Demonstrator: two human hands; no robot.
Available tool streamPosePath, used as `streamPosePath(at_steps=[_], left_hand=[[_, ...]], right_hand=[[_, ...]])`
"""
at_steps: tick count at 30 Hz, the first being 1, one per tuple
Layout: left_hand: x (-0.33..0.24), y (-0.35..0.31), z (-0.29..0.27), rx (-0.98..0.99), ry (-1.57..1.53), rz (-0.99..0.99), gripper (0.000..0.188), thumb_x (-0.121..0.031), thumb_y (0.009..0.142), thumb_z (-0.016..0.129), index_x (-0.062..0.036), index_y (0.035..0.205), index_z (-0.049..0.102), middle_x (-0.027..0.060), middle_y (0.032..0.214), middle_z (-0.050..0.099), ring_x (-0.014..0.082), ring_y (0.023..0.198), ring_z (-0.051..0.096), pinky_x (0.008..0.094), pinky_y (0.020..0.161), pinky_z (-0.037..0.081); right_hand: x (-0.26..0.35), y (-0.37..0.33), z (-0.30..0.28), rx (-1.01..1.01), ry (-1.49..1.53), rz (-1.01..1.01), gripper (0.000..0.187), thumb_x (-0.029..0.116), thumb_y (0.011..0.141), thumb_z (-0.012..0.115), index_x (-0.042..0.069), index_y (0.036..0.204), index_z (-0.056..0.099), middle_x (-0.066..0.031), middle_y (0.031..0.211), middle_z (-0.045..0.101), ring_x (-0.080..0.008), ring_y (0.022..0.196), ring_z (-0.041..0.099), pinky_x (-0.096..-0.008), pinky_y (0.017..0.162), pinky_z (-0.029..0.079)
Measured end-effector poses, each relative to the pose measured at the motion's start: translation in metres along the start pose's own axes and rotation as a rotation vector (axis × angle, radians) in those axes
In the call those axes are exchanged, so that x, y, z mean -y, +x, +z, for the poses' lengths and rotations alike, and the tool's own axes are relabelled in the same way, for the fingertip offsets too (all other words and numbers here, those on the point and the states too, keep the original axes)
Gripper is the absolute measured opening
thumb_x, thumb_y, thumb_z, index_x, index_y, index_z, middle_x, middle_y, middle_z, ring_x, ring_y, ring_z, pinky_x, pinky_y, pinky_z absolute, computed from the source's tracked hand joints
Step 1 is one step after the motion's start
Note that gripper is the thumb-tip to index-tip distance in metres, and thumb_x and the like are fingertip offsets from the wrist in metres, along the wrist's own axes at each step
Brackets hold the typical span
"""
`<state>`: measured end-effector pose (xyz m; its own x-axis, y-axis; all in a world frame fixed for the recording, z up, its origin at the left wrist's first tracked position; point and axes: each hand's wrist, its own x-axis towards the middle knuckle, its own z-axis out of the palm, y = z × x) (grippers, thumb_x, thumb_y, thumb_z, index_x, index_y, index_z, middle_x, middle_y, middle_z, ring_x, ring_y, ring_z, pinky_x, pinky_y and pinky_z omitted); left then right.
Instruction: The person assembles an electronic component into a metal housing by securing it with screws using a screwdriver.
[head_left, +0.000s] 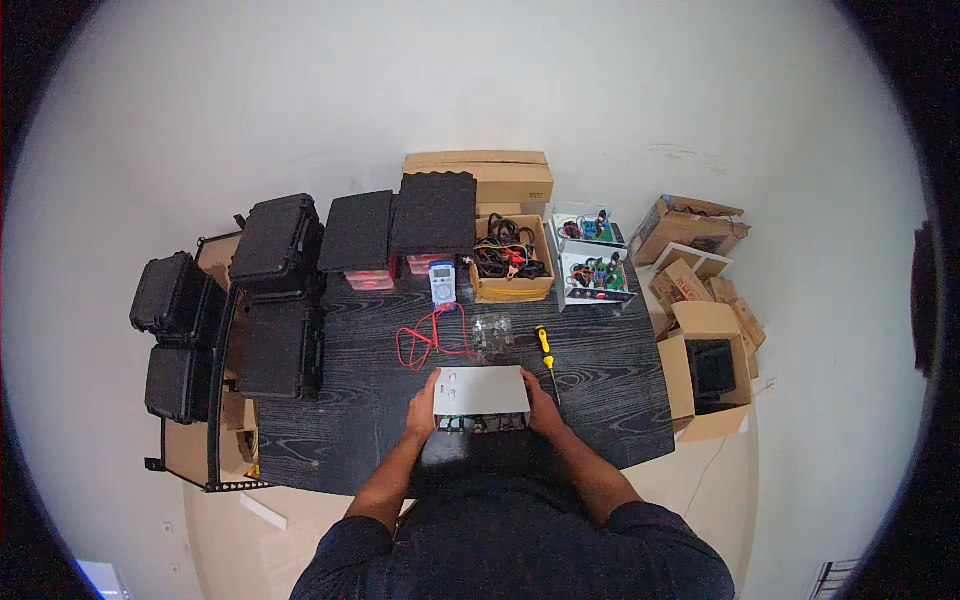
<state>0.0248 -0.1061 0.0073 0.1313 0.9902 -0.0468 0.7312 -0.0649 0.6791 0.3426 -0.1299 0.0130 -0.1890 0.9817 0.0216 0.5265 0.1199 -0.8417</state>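
A white box-shaped housing (482, 388) sits at the near edge of the black table, in front of my body. Electronic parts show along its open near side. My left hand (422, 408) is closed round its left side, and my right hand (541, 405) grips the right side; some fingertips are hidden behind it. Just beyond the housing lies a clear plastic container (492, 336) with small parts that I cannot make out. To its right is a yellow-and-black screwdriver (545, 350). A blue-and-white multimeter (443, 284) stands farther back, its red test leads (428, 347) looped on the table.
A cardboard box of cables (512, 262) stands at the back of the table (345, 440). Beside it are two open housings with circuit boards (594, 278). Black cases (275, 345) stack up on the left. An open carton (712, 375) stands off the table's right side.
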Motion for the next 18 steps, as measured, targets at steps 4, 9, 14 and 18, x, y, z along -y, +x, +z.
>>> streamPosePath(at_steps=[4,9,14,18], left_hand=[[-0.001,0.001,-0.012,0.11,-0.052,-0.094,0.087,0.0,0.09,0.061,-0.0253,0.163,0.023,0.0288,0.125,0.067,0.0467,0.114,0.067,0.0531,0.096,0.055],[-0.026,0.001,-0.035,0.291,0.008,-0.131,0.088,-0.004,0.092,0.06,-0.0239,0.165,0.017,0.0299,0.134,0.063,0.0473,0.121,0.063,0.054,0.101,0.052],[-0.001,-0.007,-0.033,0.277,-0.039,-0.019,0.094,0.0,0.092,0.057,-0.0224,0.167,0.005,0.0304,0.136,0.061,0.0483,0.121,0.063,0.056,0.1,0.051],[-0.002,-0.009,-0.034,0.367,-0.064,-0.033,0.097,0.004,0.092,0.055,-0.0193,0.167,-0.003,0.0307,0.137,0.061,0.049,0.121,0.062,0.0565,0.1,0.05]], right_hand=[[0.001,0.001,-0.008,0.089,-0.024,0.064,0.087,-0.001,0.093,0.063,0.018,0.165,0.018,-0.0227,0.142,0.061,-0.0379,0.129,0.063,-0.0423,0.102,0.052],[-0.005,-0.008,-0.001,0.09,0.032,0.194,0.087,-0.002,0.094,0.06,0.02,0.167,0.017,-0.0225,0.143,0.062,-0.0407,0.124,0.065,-0.0429,0.101,0.052],[0.013,-0.018,0.003,0.05,0.041,0.121,0.086,-0.002,0.095,0.053,0.023,0.167,0.013,-0.0298,0.131,0.064,-0.0495,0.116,0.064,-0.052,0.094,0.053],[0.031,-0.02,-0.007,0.198,-0.048,0.406,0.088,-0.005,0.092,0.049,0.022,0.167,0.013,-0.0317,0.137,0.06,-0.0504,0.123,0.061,-0.05,0.102,0.05]])
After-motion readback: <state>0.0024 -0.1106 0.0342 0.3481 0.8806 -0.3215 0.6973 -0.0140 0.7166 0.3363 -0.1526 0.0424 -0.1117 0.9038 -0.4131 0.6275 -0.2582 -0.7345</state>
